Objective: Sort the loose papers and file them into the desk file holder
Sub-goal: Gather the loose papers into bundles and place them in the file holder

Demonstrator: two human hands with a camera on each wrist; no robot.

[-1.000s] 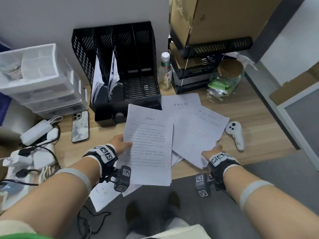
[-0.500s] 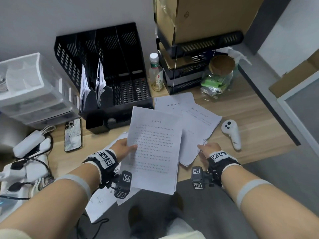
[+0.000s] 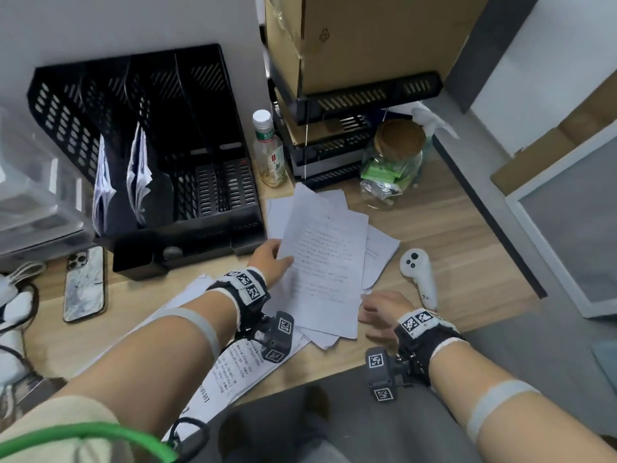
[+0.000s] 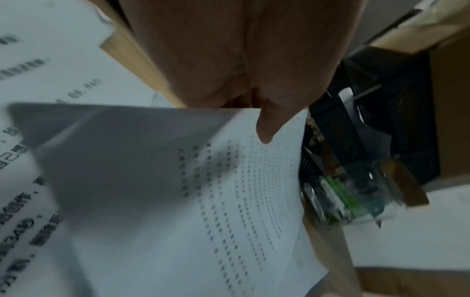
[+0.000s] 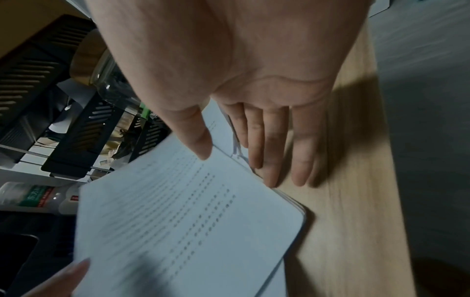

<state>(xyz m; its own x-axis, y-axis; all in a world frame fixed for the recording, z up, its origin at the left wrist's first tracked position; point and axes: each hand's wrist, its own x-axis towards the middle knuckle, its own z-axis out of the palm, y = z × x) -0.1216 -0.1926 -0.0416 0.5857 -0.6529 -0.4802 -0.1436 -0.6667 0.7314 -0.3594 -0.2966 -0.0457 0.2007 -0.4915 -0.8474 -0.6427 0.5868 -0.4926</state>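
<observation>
My left hand (image 3: 272,260) pinches the left edge of a printed sheet (image 3: 325,262), thumb (image 4: 267,128) on top, and holds it lifted over the loose papers (image 3: 379,252) on the wooden desk (image 3: 467,235). My right hand (image 3: 377,307) lies open, its straight fingers (image 5: 269,152) resting on the desk at the lower right edge of the paper pile (image 5: 193,225). The black file holder (image 3: 157,155) stands at the back left, with folded papers (image 3: 138,175) in its two left slots and its right slots bare. More sheets (image 3: 233,365) lie under my left wrist.
A white controller (image 3: 419,277) lies right of the papers. A bottle (image 3: 268,148), a glass jar (image 3: 392,165), black trays (image 3: 334,148) and a cardboard box (image 3: 374,38) stand behind. A phone (image 3: 85,284), clear drawers (image 3: 30,195) and cables (image 3: 13,305) are at the left.
My left hand has carried the printed sheet to the right and farther back, over the pile. My right hand has let go of the pile's edge and flattened on the desk.
</observation>
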